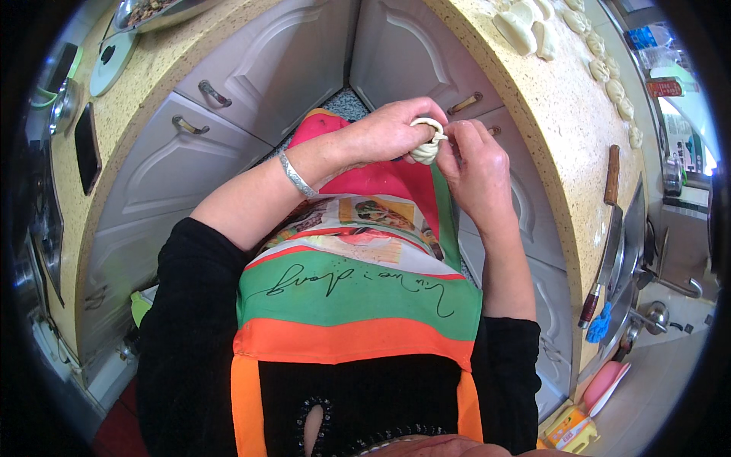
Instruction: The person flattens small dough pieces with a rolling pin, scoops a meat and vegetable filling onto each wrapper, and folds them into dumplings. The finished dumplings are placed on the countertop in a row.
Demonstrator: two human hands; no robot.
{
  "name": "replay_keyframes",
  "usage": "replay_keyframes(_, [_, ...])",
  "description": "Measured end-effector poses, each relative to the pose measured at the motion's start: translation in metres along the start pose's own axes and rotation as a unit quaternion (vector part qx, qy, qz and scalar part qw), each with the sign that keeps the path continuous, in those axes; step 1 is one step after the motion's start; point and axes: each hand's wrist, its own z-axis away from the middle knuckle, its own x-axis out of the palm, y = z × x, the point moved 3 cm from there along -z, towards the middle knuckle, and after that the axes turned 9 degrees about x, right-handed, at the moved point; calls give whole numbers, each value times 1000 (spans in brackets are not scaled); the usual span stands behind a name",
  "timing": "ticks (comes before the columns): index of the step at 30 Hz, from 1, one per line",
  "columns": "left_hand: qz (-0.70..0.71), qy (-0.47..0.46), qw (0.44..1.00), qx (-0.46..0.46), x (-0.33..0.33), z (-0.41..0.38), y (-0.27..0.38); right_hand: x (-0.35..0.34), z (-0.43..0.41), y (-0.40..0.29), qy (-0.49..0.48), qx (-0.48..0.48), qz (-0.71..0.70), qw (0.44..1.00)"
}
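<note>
Above the apron (360,285), a pleated dough bun (425,149) rests in my left hand (388,132), held between the thumb and the curled fingers. My left thumb presses into its top opening, so any filling inside is hidden. At the right rim, the fingertips of my right hand (477,157) pinch a fold of the dough. Pleats run around the visible side of the bun. A silver bracelet (297,174) circles my left wrist.
On the right counter (562,114) lie pieces of dough (522,28), several shaped buns (614,91) and a knife (612,240) near the sink. The left counter holds a metal bowl of filling (149,12), a lid (113,65) and a dark phone-like slab (87,148). Cabinet doors (274,63) stand ahead.
</note>
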Motion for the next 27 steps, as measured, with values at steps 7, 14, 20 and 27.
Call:
replay_keyframes(7, [40,-16,999,-14,-4,3,-4,8,4,3,3,65,-89,994])
replay_keyframes(14, [122,9,992,-13,-9,9,-2,10,6,8,53,113,-79,989])
replay_keyframes(20, [115,48,992,21,4,8,-10,14,9,9,102,157,-113,976])
replay_keyframes(27, [138,107,984,32,22,9,-12,22,10,1,93,114,-105,984])
